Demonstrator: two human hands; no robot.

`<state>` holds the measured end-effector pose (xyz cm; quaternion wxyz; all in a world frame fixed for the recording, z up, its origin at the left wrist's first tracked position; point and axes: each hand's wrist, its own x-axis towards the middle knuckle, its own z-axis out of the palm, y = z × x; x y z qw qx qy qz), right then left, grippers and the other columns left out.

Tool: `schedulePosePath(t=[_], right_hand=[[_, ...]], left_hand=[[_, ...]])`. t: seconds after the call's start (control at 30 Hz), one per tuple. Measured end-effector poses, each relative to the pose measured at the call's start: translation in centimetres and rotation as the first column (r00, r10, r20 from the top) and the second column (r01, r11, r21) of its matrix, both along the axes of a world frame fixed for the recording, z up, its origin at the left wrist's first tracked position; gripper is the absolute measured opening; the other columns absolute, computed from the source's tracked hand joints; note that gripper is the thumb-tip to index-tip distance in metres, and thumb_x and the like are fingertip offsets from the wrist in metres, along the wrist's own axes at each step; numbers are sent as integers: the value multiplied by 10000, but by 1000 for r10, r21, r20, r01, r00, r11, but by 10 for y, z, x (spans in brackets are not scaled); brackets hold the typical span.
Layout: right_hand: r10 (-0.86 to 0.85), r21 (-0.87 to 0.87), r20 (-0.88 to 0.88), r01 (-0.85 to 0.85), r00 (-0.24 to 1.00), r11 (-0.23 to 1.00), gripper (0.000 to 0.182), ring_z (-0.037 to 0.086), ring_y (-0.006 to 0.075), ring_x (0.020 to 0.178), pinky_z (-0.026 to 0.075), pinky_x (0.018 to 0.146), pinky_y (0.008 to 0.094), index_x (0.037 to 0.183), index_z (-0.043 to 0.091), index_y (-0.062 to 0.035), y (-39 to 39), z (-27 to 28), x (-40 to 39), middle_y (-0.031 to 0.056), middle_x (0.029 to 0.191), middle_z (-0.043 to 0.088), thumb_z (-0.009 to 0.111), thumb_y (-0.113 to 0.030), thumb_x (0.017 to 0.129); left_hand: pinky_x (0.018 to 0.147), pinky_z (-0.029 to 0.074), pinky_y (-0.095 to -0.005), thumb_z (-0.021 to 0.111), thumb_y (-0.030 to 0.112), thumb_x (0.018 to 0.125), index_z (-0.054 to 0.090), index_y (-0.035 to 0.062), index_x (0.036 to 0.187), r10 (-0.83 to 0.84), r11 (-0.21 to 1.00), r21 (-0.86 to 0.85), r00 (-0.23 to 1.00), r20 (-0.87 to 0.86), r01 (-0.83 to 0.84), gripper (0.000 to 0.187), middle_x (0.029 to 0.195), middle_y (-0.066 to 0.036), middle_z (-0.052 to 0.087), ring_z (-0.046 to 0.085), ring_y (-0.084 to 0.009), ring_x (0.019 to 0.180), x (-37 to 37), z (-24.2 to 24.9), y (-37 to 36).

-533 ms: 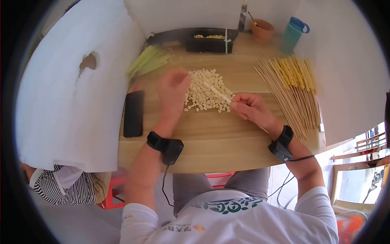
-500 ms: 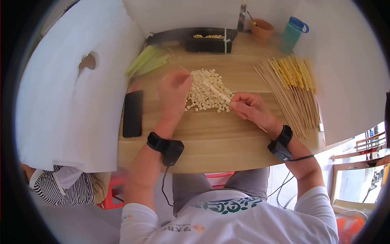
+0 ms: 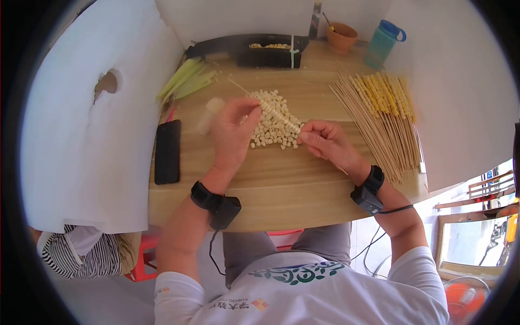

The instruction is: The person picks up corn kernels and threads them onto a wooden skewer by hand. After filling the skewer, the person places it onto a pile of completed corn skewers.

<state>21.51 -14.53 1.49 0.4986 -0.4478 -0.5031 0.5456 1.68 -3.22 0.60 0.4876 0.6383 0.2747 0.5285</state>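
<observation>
A thin wooden skewer [image 3: 238, 86] threaded with a row of pale kernel-like pieces [image 3: 278, 116] slants between my two hands. My right hand [image 3: 327, 142] pinches its lower end, just below the row. At the upper end of the row, the fingers of my left hand [image 3: 236, 127] are closed around the skewer, whose bare tip sticks out beyond them. Whether a loose piece is in those fingers I cannot make out. Under the skewer lies a heap of the same pale pieces [image 3: 265, 135] on the wooden table [image 3: 260, 189].
Bare skewers [image 3: 368, 138] and skewers with yellow pieces [image 3: 382, 95] lie on the right. Behind stand a black container [image 3: 271, 57], a clay pot [image 3: 342, 39] and a blue bottle [image 3: 381, 46]. Left are a phone [image 3: 167, 151], green husks [image 3: 189, 78] and a blurred pale shape [image 3: 211, 114].
My left fingers have come down onto the upper end of the skewer's row. A blurred pale shape has appeared left of that hand. The whole view has shifted slightly.
</observation>
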Motion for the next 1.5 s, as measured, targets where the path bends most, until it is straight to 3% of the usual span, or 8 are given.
schedulePosePath(t=[0.13, 0.37, 0.57, 0.63, 0.7, 0.97, 1.3, 1.5], right_hand=[[-40, -20, 40, 41, 998, 999, 133, 360, 0, 499, 250, 438, 176, 869, 610, -45, 0, -2, 0, -67, 586, 454, 582, -153, 941], [-79, -40, 95, 83, 992, 996, 137, 371, 1, 472, 244, 420, 168, 868, 613, -45, 1, 0, -6, -65, 569, 456, 582, -158, 940], [-151, -21, 101, 154, 983, 988, 135, 341, 0, 459, 211, 409, 170, 871, 614, -49, 5, -6, -2, -69, 563, 445, 588, -164, 937], [-210, -35, 54, 212, 976, 977, 133, 324, 1, 451, 198, 405, 176, 864, 619, -49, 4, -2, -2, -73, 559, 438, 592, -159, 933], [-227, -29, 57, 229, 972, 973, 133, 329, -1, 454, 201, 406, 176, 861, 622, -49, 5, -4, 2, -74, 561, 441, 594, -158, 931], [-179, -26, 73, 181, 981, 983, 134, 357, -1, 482, 225, 419, 173, 865, 632, -52, 5, -3, 6, -69, 574, 466, 602, -166, 928], [-154, -28, 102, 158, 983, 987, 140, 371, 0, 505, 245, 439, 176, 873, 627, -40, 5, -5, 6, -59, 590, 483, 600, -164, 932], [-133, 11, 109, 133, 985, 991, 142, 371, -4, 510, 249, 449, 171, 873, 621, -38, 4, -2, 5, -64, 596, 479, 596, -164, 935]], left_hand=[[723, 474, -188, 641, -41, 847, 629, 5, 978, -63, 997, -46, 989, 131, 69, 139, 897, -14, 645, 591, -58, 807, 4, -5, 0], [722, 485, -220, 624, -13, 848, 634, 10, 965, 3, 998, 59, 1000, 8, -3, 119, 878, -12, 654, 594, -68, 795, 0, -1, 2], [713, 477, -288, 641, 74, 803, 620, 31, 1018, 123, 978, 188, 973, -196, -86, 220, 878, -69, 640, 613, -177, 779, -9, 3, 5], [724, 474, -344, 652, 119, 776, 615, 43, 1019, 343, 893, 434, 807, -480, -121, 257, 899, -95, 617, 597, -256, 805, -12, -6, 15], [757, 468, -383, 664, 154, 774, 620, 41, 975, 430, 806, 587, 753, -499, -71, 235, 907, -108, 601, 582, -287, 853, -17, -11, 17], [705, 482, -341, 646, 110, 822, 614, -3, 884, 148, 948, 308, 737, -660, 84, 133, 853, -117, 584, 605, -253, 770, -18, -1, 15], [668, 486, -321, 668, 87, 806, 621, -6, 873, 89, 950, 291, 798, -597, 111, 124, 823, -117, 599, 605, -224, 723, -18, -6, 21], [665, 484, -308, 674, 83, 801, 629, -7, 911, 137, 915, 364, 719, -681, 171, 149, 846, -110, 612, 603, -204, 730, -19, -6, 20]])
